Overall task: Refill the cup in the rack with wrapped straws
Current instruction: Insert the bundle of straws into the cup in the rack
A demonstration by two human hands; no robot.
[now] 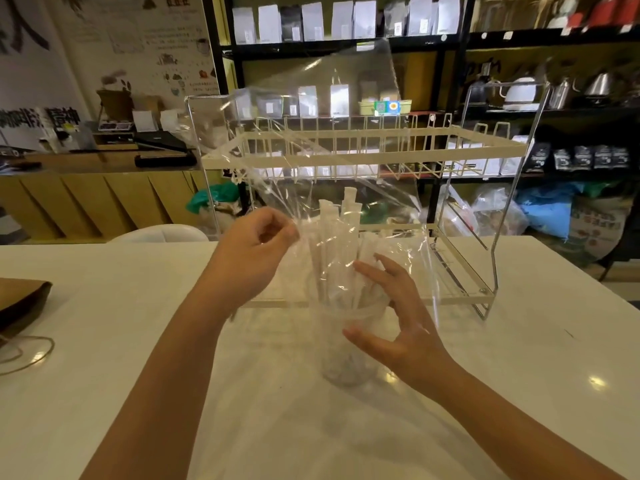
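A: Item one, cup?
B: On the table before the rack, not in it; straws stand inside, likely so the load goes in without the tier overhead.
A: Left hand?
B: Pinched on the bag, lifting it clear of the straws.
A: Right hand?
B: Fingers spread beside the rim, steadying; contact unclear through the film.

— What is the left hand doing?
— Its fingers are curled in and pinched tight, arm reaching up.
— And the right hand?
— It's wide open. Its fingers are spread, thumb low, palm facing left.
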